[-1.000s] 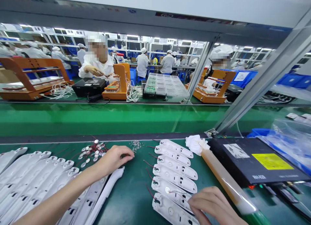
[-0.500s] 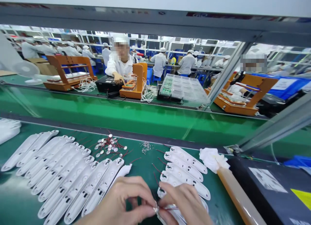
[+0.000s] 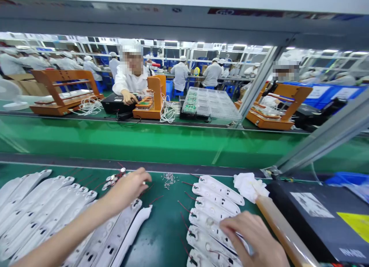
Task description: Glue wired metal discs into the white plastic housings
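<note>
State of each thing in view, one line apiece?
Left hand: fingers curled near the wired discs; grip unclear.
Right hand: fingers bent over the right white shells; contact unclear.
Wired discs: loosely heaped, partly hidden.
Right white shells: laid side by side, red wires protruding.
Left white shells: laid side by side.
Small parts: scattered.
White wad: crumpled.
Clear compartment tray: green boards at left end.

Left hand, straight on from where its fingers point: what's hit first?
Probably the small scattered pile of tiny silvery pieces; the left hand may pass above, height unclear.
</note>
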A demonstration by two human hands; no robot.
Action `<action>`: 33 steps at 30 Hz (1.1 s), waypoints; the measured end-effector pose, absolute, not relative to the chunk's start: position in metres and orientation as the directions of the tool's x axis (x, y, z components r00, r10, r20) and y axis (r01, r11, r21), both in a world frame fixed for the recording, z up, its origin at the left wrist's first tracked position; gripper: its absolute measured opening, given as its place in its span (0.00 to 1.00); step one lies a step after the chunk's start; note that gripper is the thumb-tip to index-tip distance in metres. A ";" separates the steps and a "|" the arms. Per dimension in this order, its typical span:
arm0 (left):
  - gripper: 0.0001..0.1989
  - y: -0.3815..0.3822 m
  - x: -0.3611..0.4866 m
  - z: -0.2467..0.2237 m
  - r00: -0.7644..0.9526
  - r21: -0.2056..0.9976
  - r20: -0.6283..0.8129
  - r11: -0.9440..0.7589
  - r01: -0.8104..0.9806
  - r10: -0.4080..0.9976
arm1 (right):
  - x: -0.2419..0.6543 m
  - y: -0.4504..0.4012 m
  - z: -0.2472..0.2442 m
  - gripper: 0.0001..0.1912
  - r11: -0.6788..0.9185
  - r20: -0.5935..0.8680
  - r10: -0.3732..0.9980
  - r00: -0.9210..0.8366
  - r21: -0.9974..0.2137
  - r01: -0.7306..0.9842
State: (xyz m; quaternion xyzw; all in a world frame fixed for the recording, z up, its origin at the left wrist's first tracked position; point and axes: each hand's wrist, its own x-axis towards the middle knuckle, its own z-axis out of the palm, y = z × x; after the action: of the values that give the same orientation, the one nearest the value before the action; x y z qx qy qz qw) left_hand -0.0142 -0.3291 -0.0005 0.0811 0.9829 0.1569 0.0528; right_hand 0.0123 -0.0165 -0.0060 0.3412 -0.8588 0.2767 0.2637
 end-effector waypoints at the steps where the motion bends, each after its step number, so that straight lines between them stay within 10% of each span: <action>1: 0.09 -0.344 -0.025 -0.008 -0.985 0.296 -0.078 0.947 0.124 0.153 | 0.004 -0.010 -0.007 0.07 0.666 0.652 -0.387 -0.652 -0.291 -0.687; 33: 0.12 -0.362 -0.052 -0.012 -0.990 0.458 0.100 0.878 0.138 0.103 | -0.051 -0.019 -0.056 0.08 0.838 0.370 -0.237 -0.898 -0.389 -0.382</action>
State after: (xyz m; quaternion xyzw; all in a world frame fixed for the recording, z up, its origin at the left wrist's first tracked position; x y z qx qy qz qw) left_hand -0.0516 -0.3623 -0.0118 0.0621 0.9684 0.2389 -0.0365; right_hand -0.0508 -0.0187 -0.0558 0.1635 -0.9461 0.2326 0.1553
